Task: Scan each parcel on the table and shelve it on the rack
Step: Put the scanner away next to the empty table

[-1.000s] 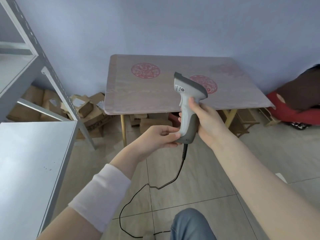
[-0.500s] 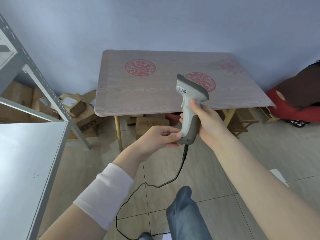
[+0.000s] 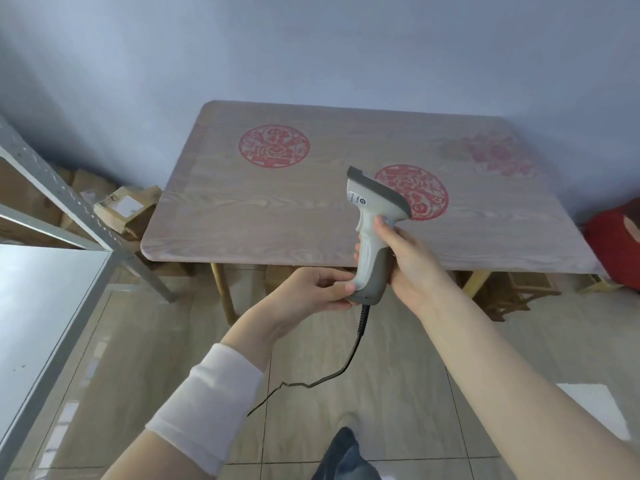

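Observation:
A white and grey handheld scanner (image 3: 372, 230) stands upright in front of the table's near edge, its head pointing left and away. My right hand (image 3: 408, 261) grips its handle from the right. My left hand (image 3: 311, 296) pinches the base of the handle, where a black cable (image 3: 349, 355) hangs down toward the floor. The wooden table (image 3: 277, 220) carries red round prints and no parcel shows on its top. A grey metal rack (image 3: 45, 306) stands at the left, its near shelf bare.
Cardboard boxes (image 3: 124, 209) lie on the floor behind the rack's slanted post and under the table. A red and brown bundle (image 3: 616, 244) sits at the right edge. A wooden stool (image 3: 512, 292) stands under the table's right side. My knee (image 3: 346, 455) shows at the bottom.
The view has shifted toward the table, which now looks nearer and further right. Both hands keep the same hold on the scanner. My leg has dropped lower in view.

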Demonstrator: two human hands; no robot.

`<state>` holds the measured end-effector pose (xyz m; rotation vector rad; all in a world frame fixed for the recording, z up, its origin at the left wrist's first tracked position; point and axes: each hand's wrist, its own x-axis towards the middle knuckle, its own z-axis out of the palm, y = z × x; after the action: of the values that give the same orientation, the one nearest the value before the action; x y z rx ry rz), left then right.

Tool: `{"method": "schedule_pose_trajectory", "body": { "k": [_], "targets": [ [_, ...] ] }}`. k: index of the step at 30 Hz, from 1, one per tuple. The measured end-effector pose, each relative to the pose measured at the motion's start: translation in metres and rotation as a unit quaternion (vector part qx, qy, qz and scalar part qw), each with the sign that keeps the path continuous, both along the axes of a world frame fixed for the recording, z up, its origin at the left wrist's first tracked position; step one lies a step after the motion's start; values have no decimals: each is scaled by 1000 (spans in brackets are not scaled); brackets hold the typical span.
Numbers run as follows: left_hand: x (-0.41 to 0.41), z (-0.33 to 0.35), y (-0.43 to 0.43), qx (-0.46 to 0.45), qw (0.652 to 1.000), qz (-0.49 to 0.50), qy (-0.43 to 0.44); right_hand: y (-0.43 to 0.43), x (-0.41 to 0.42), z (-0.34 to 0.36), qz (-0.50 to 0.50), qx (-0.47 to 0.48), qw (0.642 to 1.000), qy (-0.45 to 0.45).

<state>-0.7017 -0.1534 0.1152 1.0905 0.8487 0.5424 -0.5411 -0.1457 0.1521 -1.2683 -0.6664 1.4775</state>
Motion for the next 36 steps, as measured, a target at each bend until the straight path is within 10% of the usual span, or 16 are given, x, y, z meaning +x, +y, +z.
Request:
{"method": "schedule_pose_trajectory", "body": {
  "k": [36],
  "targets": [
    [353,-63,177,-77,997,-18,14,168,357,-69,-36,-43,996,-67]
  ]
}}
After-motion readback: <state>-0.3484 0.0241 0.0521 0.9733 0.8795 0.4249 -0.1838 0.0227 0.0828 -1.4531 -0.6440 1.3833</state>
